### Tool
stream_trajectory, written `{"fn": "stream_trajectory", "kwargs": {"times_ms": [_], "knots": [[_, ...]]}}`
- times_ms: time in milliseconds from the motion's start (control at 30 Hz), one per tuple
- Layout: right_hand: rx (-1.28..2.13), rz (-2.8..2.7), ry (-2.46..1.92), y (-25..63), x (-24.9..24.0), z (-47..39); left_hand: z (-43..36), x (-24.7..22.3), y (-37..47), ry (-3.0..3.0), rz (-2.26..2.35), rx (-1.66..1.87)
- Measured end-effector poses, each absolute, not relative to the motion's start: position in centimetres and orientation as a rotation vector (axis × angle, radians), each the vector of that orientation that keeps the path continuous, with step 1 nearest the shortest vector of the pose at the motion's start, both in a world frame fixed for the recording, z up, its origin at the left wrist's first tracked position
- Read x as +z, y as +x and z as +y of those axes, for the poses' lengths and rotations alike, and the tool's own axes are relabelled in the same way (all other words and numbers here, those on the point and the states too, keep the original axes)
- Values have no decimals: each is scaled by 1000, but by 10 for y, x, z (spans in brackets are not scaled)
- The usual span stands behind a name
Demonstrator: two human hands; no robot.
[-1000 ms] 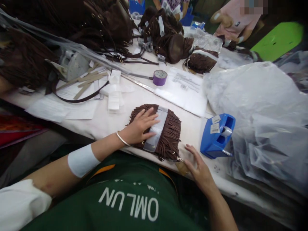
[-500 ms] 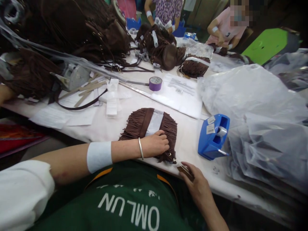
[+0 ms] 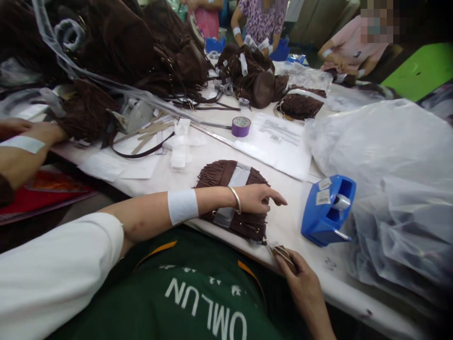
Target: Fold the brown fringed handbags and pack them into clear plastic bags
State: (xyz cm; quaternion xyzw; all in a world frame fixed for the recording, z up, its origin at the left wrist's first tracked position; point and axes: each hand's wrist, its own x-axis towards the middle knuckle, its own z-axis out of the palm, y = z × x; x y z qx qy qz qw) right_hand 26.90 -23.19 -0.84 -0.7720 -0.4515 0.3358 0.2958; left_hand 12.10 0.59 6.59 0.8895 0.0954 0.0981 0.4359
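A brown fringed bag (image 3: 255, 226) lies on the white table near its front edge, with a pale wrap strip (image 3: 239, 174) around its middle. Over the bag's right part is my left hand (image 3: 260, 198), its index finger stretched to the right and nothing visible in it; the other fingers are curled. Off the bag's lower right corner, my right hand (image 3: 299, 274) pinches a brown tag (image 3: 283, 255) with white strings that run to the bag.
A blue tape dispenser (image 3: 327, 210) stands on the right, beside stacked clear plastic bags (image 3: 396, 156). Purple tape (image 3: 241, 126) lies behind the bag. Brown bags (image 3: 170, 47) are heaped at the back left. Another person's arms (image 3: 24, 141) reach in from the left; more people stand beyond the table.
My left hand has lifted off the bag's front and moved right, its index finger now extended. My right hand still holds the tag. The view has shifted, and the co-worker's arms show more at the left.
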Motion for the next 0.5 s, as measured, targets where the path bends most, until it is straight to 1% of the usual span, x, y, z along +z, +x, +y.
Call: {"fn": "stream_trajectory", "kwargs": {"times_ms": [133, 200, 333, 433, 500], "knots": [[817, -1179, -2104, 273, -18, -236, 12, 70, 56, 2078, 523, 443], [825, -1167, -2151, 274, -20, -234, 8, 68, 38, 2099, 673, 502], [837, -1135, -2215, 273, -18, -230, -13, 64, 58, 2159, 748, 518], [809, -1124, -2193, 269, -14, -231, -25, 70, 87, 2003, 573, 415], [801, -1115, -2159, 266, -13, -233, -24, 74, 93, 2062, 467, 412]]}}
